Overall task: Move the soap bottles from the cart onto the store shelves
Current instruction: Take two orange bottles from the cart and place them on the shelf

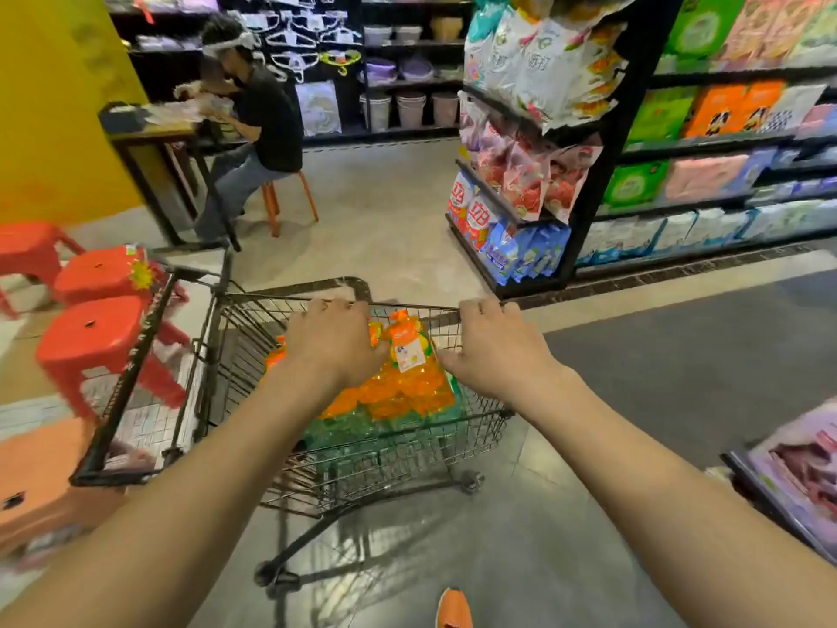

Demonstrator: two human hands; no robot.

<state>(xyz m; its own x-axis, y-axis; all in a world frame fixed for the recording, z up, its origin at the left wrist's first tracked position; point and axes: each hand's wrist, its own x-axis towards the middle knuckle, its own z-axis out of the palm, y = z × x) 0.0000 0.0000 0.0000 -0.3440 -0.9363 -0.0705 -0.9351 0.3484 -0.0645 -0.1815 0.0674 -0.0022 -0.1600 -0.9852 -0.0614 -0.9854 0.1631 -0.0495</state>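
Cart (244, 351) looks mid-steer, with no bottle picked yet. Both hands curl their fingers over its top rail: left hand (333, 344), right hand (491, 351). The soap bottles (398, 387) are piled in the basket, orange over green, just below and between the hands. Suggest gripping with both hands, swinging right toward the shelves (724, 142) and parking close alongside. Watch the red stools (97, 337) on the left.

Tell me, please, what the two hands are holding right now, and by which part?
The left hand and the right hand both grip the cart by the top bar of its wire basket. Neither holds any of the soap bottles.
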